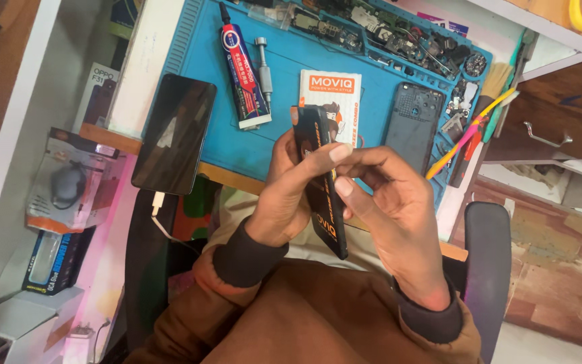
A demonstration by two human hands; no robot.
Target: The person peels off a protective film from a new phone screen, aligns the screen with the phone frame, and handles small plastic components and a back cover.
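Nearest to the camera are the brown sleeves with dark cuffs, and above them the two hands meet over the near edge of the blue work mat (203, 40). Between them stands a thin black box with orange print (321, 185), held edge-on and nearly upright above the lap, just in front of the mat's near edge. The left hand (284, 195) grips the box from the left side; its thumb lies across the upper part of the box and the other fingers are curled behind it. The right hand (392, 209) holds the box from the right; its thumb and forefinger are pinching the edge of the box, and the other fingers are bent loosely below. On the near left corner of the mat lies a dark phone (174, 133) with the screen up, hanging over the edge, and a white cable (158, 209) goes down from it. Further, in the middle of the mat, lies a white and orange card box (335, 98), partly behind the black box. To its left is a glue tube (244, 77), and to its right a dark phone back cover (413, 125). Along the far edge small phone parts (385, 34) are scattered.
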